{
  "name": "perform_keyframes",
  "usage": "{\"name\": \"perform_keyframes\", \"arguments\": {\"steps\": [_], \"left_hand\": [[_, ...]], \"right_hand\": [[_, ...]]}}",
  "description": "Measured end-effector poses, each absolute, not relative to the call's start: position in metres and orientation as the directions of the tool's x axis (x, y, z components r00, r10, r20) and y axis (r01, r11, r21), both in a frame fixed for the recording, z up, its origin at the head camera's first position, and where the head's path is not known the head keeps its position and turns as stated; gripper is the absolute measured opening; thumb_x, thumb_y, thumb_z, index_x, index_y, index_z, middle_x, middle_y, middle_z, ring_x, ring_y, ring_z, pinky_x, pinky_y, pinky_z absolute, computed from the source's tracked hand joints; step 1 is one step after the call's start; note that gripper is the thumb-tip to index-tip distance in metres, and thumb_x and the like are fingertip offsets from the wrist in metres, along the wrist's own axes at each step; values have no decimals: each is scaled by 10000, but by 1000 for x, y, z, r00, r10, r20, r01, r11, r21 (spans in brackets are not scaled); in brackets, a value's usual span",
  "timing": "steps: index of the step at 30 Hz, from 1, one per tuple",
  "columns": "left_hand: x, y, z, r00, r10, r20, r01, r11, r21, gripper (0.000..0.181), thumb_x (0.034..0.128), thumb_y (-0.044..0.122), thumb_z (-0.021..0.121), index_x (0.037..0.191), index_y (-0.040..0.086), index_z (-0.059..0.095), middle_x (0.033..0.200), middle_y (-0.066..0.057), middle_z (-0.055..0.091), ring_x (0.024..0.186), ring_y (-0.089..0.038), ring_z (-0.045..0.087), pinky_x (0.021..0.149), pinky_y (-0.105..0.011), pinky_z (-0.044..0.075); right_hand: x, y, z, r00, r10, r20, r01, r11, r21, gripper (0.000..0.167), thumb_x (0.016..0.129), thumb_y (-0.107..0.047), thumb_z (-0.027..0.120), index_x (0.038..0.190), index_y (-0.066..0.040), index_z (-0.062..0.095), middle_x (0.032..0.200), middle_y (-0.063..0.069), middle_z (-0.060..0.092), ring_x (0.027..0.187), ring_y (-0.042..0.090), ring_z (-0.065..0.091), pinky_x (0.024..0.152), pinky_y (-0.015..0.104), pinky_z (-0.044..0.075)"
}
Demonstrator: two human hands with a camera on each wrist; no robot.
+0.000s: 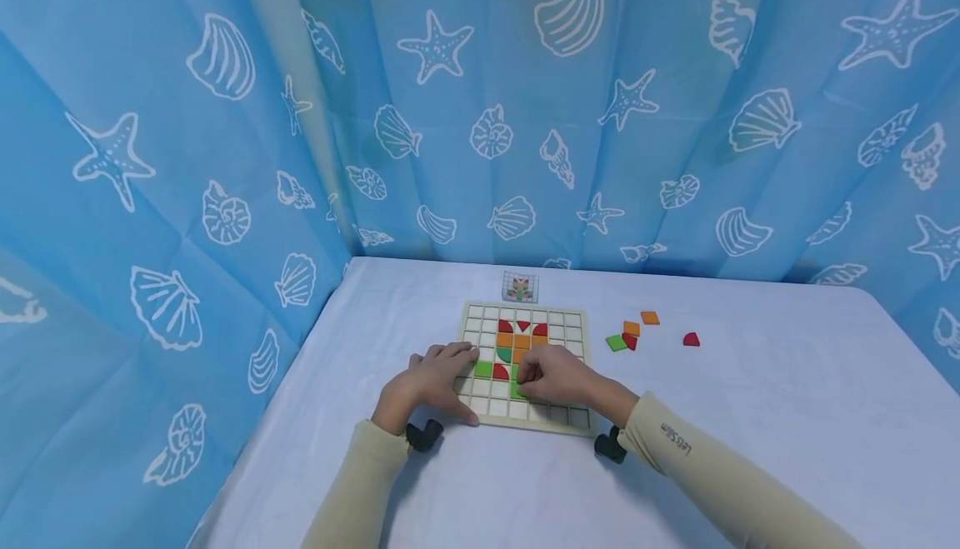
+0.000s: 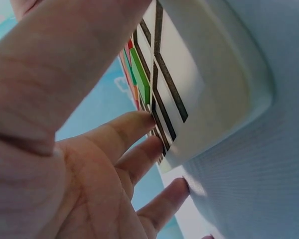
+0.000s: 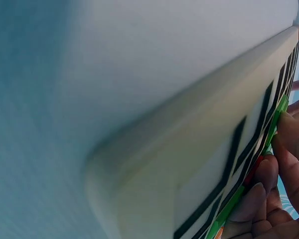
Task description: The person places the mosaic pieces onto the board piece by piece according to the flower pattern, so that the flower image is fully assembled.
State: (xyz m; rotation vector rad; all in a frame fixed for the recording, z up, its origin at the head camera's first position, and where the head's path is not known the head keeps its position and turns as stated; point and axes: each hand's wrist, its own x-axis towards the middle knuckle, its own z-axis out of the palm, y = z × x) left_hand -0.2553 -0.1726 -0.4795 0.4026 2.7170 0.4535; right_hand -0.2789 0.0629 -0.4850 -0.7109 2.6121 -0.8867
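Note:
A square wooden grid board (image 1: pixel 528 428) lies on the table, partly filled with red, orange and green tiles. My left hand (image 1: pixel 433 382) rests at its left edge, fingers spread, fingertips touching the board near a light green tile (image 1: pixel 483 369). In the left wrist view the fingers (image 2: pixel 134 124) reach over the board's rim. My right hand (image 1: pixel 555 374) is over the lower middle of the grid, where thumb and finger pinch a green square tile (image 3: pixel 276 124). Its fingers hide part of the pattern. A red quarter-round tile (image 1: pixel 500 371) sits just left of it.
Behind the board stands a small pattern card (image 1: pixel 521 287) in a clear holder. Loose tiles lie to the right: orange squares (image 1: pixel 650 317), a green square (image 1: pixel 617 342) and red pieces (image 1: pixel 692 339). A blue shell-print curtain (image 1: pixel 480 116) hangs behind the white table (image 1: pixel 750 416).

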Motion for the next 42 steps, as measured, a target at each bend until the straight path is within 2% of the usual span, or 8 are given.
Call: {"name": "perform_keyframes", "arguments": {"steps": [7, 22, 42], "left_hand": [[-260, -174, -480, -903, 319, -288, 209, 911, 354, 1069, 685, 482, 909, 1574, 269, 354, 1644, 21, 288, 1475, -330, 256, 1141, -647, 232], [-252, -172, -472, -896, 332, -295, 214, 904, 369, 1032, 712, 452, 903, 1565, 208, 376, 1633, -18, 310, 1466, -338, 276, 1138, -646, 239], [-252, -173, -471, -895, 340, -290, 223, 902, 370, 1023, 701, 473, 904, 1551, 213, 398, 1627, -13, 319, 1459, -330, 289, 1137, -647, 251]], "right_hand": [[-282, 62, -484, -840, -530, -118, -343, 685, -642, 95, 855, -156, 812, 832, -185, 724, 766, -76, 645, 756, 127, 570, 718, 281, 503], [-282, 63, -488, -838, -529, -129, -332, 684, -650, 101, 854, -162, 813, 839, -187, 716, 759, -59, 624, 759, 142, 554, 709, 299, 484], [-284, 63, -487, -830, -542, -131, -341, 678, -651, 91, 854, -169, 814, 840, -180, 725, 752, -58, 620, 754, 141, 550, 704, 295, 478]]}}
